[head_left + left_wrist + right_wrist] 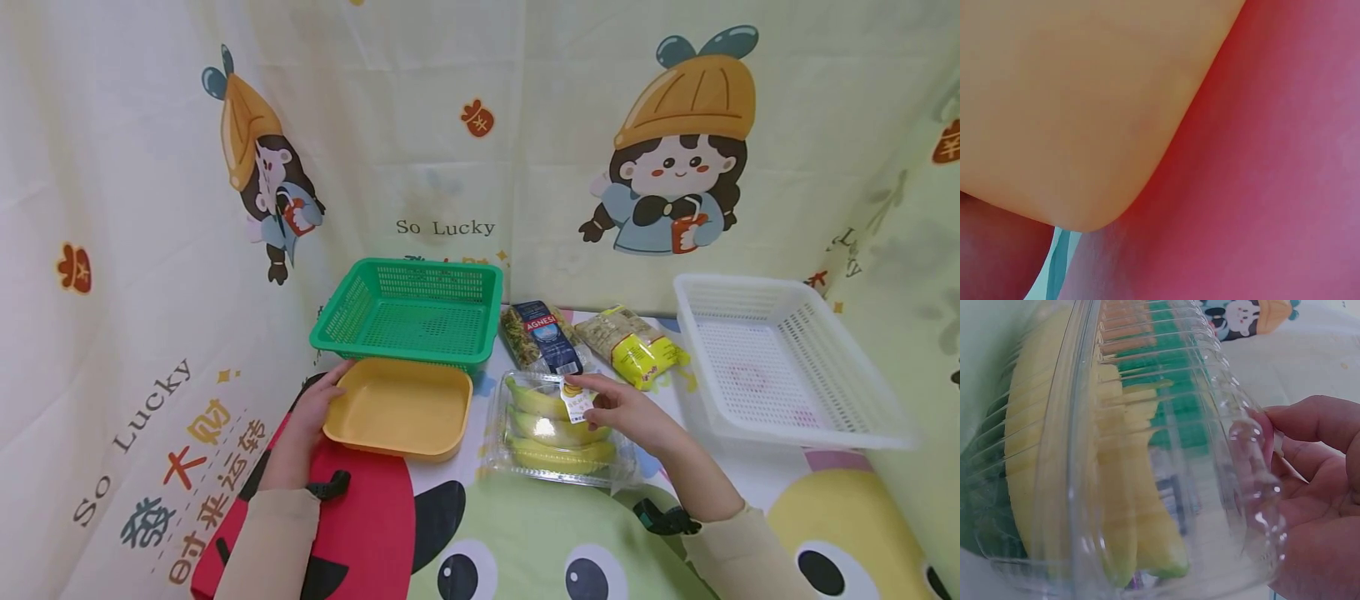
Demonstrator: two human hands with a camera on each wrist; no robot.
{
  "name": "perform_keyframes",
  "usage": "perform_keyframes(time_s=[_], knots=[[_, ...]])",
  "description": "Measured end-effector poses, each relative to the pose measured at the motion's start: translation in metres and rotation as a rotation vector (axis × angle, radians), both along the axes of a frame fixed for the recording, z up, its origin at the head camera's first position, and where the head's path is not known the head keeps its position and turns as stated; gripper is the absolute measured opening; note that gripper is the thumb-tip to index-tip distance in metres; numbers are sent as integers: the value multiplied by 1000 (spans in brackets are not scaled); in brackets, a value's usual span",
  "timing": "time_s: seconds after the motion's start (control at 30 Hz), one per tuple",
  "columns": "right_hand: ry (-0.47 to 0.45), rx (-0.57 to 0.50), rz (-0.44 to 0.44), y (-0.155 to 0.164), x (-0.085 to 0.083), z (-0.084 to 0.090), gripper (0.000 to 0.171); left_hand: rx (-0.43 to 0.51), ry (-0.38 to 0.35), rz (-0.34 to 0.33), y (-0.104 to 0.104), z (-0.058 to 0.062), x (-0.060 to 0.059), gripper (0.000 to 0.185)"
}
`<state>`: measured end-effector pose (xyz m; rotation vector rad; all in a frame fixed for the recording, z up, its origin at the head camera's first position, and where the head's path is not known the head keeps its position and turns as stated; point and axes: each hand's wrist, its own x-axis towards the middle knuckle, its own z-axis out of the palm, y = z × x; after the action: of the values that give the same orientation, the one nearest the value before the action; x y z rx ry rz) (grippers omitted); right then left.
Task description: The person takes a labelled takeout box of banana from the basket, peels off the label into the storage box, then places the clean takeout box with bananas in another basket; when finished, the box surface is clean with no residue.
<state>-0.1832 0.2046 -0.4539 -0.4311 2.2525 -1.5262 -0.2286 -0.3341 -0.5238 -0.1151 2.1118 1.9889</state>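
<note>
1. Left hand (313, 408) grips the yellow tray (401, 407) at its left rim
2. Right of the tray, the right hand (622, 408) pinches the clear banana box (551, 432)
3. Green basket (435, 321) behind the tray: plain in head view, seen through the box in right wrist view

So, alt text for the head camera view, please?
A person's right hand touches a white label on a clear plastic box of yellow bananas; the left hand holds a shallow yellow plastic tray. Behind sit a green plastic basket and two printed food packets; rightmost, a white plastic basket.
</note>
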Motion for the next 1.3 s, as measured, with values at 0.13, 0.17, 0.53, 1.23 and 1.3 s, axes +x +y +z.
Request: perform_keyframes(time_s=[0.13, 0.17, 0.53, 1.23, 1.3], knots=[[-4, -2, -3, -1, 1, 2, 57, -13, -13, 16, 3, -1, 2, 55], [-4, -2, -3, -1, 1, 2, 56, -7, -13, 22, 4, -1, 2, 55], [7, 11, -3, 0, 1, 8, 55, 209, -23, 49, 6, 1, 6, 55], [15, 50, 124, -47, -45, 62, 52, 475, 94, -28, 2, -13, 14, 54], [11, 49, 150, -58, -51, 63, 51, 469, 100, -29, 2, -14, 13, 54]])
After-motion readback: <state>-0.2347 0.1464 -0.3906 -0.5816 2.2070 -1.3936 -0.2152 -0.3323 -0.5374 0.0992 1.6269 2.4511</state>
